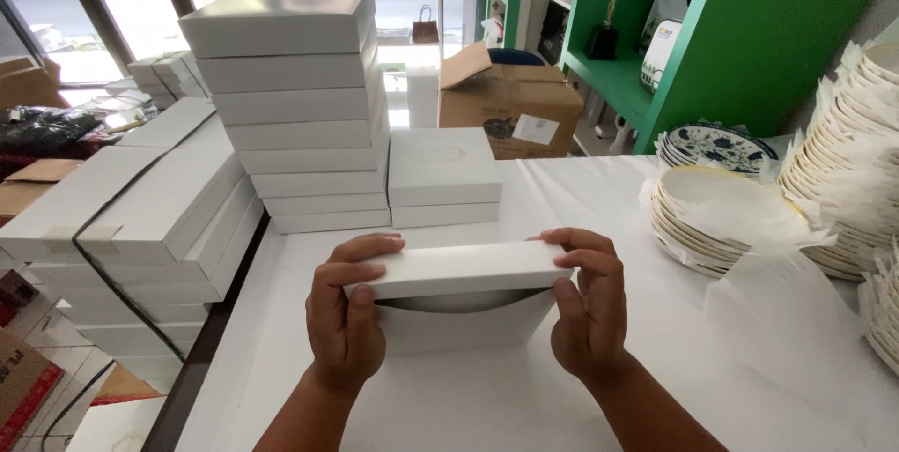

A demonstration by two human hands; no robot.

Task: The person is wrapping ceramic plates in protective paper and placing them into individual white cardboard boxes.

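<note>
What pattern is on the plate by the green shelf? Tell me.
Dark blue floral pattern on white, on the plate; head view shows it.

Bare table (pixel 524 396) near; box stack (pixel 300 105) blocks ahead, plate piles (pixel 712 218) (paper-lined) crowd right.

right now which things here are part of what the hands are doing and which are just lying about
In hand:
- white box, lid partly on
- left hand and right hand gripping its ends

Lying about:
- tall stack of white boxes
- stacked plates
- cardboard carton
- green shelf
</note>
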